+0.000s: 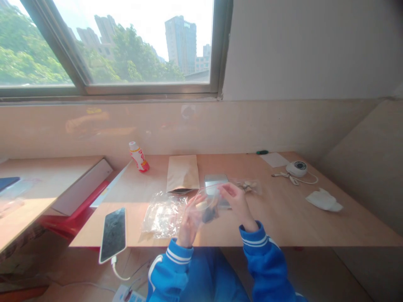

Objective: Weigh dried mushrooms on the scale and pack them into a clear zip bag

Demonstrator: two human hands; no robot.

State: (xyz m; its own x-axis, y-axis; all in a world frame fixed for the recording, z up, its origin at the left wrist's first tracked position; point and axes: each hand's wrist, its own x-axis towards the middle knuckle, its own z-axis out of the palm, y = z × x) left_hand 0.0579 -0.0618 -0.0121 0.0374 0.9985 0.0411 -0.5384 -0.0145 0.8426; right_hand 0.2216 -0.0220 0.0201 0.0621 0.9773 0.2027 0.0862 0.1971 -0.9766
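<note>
Over the front of the desk, a clear plastic bag [208, 200] hangs between my two hands. Inside it show a dark item [209, 214] and a small pale piece, whose kinds I cannot make out. My left hand [189, 219] is closed around the bag's left side. With the fingertips pinched, my right hand [235, 198] grips its upper right edge. Left of my left hand lies crinkled clear plastic wrap [164, 214]. Behind the hands is a flat grey rectangular object [216, 180], partly hidden. A small clear bag with brownish pieces [250, 186] rests beyond my right hand.
A kraft paper pouch [182, 171] and a red-and-white bottle [139, 157] are at the back. The phone [113, 233], with a cable plugged in, overhangs the left front edge. To the right are a small white fan [296, 168], crumpled tissue [324, 200] and a green-handled tool [262, 152].
</note>
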